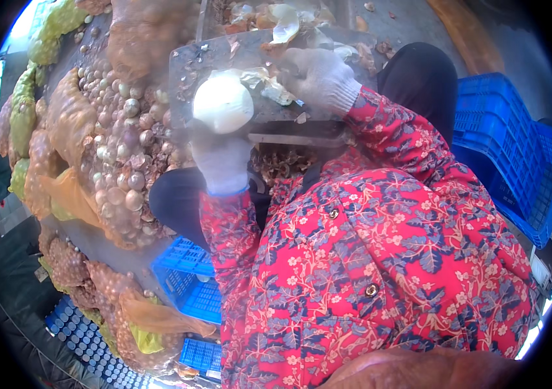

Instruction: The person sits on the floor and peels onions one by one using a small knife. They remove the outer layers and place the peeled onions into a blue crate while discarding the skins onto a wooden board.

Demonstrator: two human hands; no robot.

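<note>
My left hand (pixel 221 163), in a pale knitted glove, is shut on a peeled white onion (pixel 223 103). The onion is held over the left part of a grey board (pixel 186 63) in front of my lap. To its right is my right hand (pixel 317 75), also gloved, with its fingers curled. Strips of pale onion skin (pixel 271 87) stretch from beside the onion to the right hand's fingers. Whether those fingers pinch the skin or hold a small tool is hidden. More loose skin (pixel 285 24) lies at the board's far edge.
Many unpeeled onions (pixel 132 141) are heaped on the floor at left, among orange mesh sacks (pixel 69 114) and green sacks (pixel 23 107). Blue plastic crates stand at right (pixel 490 116) and lower left (pixel 188 282). Dry skins (pixel 281 163) lie below the board, between my knees.
</note>
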